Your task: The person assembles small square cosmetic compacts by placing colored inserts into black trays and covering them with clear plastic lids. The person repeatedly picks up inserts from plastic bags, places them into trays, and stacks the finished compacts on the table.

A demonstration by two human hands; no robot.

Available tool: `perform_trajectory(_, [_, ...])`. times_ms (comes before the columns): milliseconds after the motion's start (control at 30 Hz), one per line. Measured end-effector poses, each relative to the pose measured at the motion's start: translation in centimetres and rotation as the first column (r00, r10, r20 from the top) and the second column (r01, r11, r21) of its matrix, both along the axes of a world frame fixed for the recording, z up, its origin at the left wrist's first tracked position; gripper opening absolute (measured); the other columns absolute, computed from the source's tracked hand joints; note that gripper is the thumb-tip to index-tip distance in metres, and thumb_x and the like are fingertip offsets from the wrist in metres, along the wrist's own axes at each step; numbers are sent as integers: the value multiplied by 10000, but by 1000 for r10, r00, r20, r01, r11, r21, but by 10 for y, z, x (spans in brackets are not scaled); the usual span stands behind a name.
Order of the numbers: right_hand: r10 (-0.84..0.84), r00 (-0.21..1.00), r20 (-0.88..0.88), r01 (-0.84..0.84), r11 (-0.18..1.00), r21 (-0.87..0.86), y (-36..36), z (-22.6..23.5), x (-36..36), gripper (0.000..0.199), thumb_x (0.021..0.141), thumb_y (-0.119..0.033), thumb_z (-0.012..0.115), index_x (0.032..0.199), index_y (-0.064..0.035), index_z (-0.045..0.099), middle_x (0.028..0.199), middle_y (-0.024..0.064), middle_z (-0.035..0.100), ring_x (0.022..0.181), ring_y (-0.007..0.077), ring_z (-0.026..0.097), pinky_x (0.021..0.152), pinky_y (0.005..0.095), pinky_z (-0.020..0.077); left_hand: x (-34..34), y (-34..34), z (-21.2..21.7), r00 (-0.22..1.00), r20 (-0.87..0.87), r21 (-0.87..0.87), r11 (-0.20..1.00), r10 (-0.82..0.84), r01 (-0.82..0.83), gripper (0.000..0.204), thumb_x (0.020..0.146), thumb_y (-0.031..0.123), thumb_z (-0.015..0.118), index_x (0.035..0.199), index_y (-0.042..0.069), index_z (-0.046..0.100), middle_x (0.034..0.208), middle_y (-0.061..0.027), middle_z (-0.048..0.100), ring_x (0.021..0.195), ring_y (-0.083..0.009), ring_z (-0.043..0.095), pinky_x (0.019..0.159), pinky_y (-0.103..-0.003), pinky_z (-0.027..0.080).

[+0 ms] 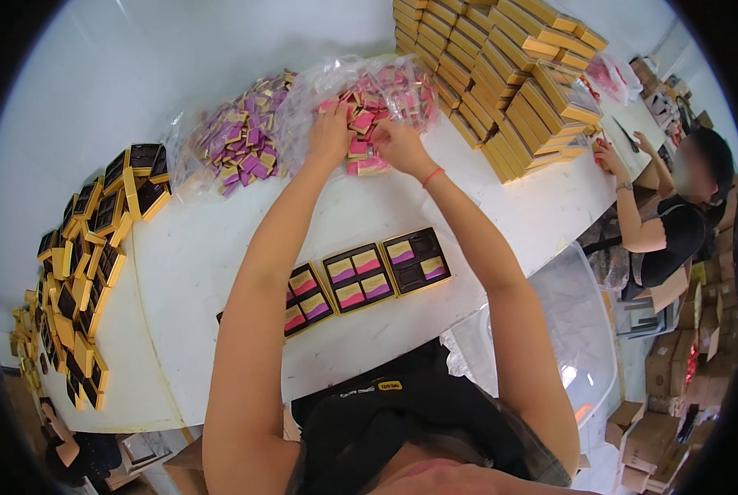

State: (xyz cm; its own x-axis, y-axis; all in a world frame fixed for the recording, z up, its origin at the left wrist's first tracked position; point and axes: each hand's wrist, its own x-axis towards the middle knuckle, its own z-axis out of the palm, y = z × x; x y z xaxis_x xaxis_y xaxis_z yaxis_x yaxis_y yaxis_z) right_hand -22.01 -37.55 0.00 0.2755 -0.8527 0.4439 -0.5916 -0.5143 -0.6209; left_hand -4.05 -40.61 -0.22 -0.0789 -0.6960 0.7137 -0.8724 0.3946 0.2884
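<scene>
At the far side of the white worktop, both arms reach out full length to an open clear bag of pink packets. Left hand lies on the heap with fingers curled into the packets; whether its grip has closed on one cannot be told. Right hand has its fingers bent around a pink packet at the bag mouth, grip narrow. Bag sits slumped open, so packets can be drawn without lifting it. A second bag of purple packets lies just beside it, to the left. Near the body, three dark trays stand in a row, part filled with pink and purple packets; the rightmost has bare wells. Empty trays are heaped at the left edge, gold boxes stacked far right, close beside the pink bag. Another person works beyond the stack. Nothing lies between bags and trays.
</scene>
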Motion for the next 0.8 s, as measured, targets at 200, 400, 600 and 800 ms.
perform_trajectory(200, [-110, 965, -239, 121, 992, 30, 5, 4, 33, 374, 713, -346, 800, 923, -63, 674, 921, 147, 643, 913, 327, 648, 779, 426, 527, 18, -12, 13, 954, -287, 310, 934, -86, 177, 335, 810, 110, 716, 1135, 47, 663, 953, -107, 721, 810, -279, 684, 718, -369, 547])
perform_trajectory(400, [-124, 992, -10, 122, 957, 262, -3, 2, 29, 278, 727, -226, 806, 887, -49, 665, 942, 116, 670, 903, 265, 657, 714, 379, 531, 48, 27, 40, 349, -933, 315, 670, 88, 672, 304, 916, 99, 642, 1210, 23, 641, 944, -20, 668, 749, -72, 588, 698, -214, 493])
perform_trajectory(600, [254, 896, 364, -273, 962, 1, 85, 57, -9, 115, 836, 38, 648, 919, -39, 672, 927, 45, 678, 841, 135, 652, 737, 288, 515, 63, 114, 73, 401, -916, 323, 618, 15, 717, 347, 913, 73, 631, 1258, 48, 603, 959, -33, 668, 846, -92, 618, 733, -229, 504])
perform_trajectory(800, [276, 708, 651, -452, 885, 116, 189, 36, -62, 215, 870, 152, 526, 911, 10, 682, 1183, 203, 610, 853, 158, 659, 827, 302, 513, 27, 202, 70, 448, -892, 407, 321, -60, 855, 368, 879, 16, 632, 1241, 70, 599, 894, -3, 624, 775, -65, 578, 719, -236, 485])
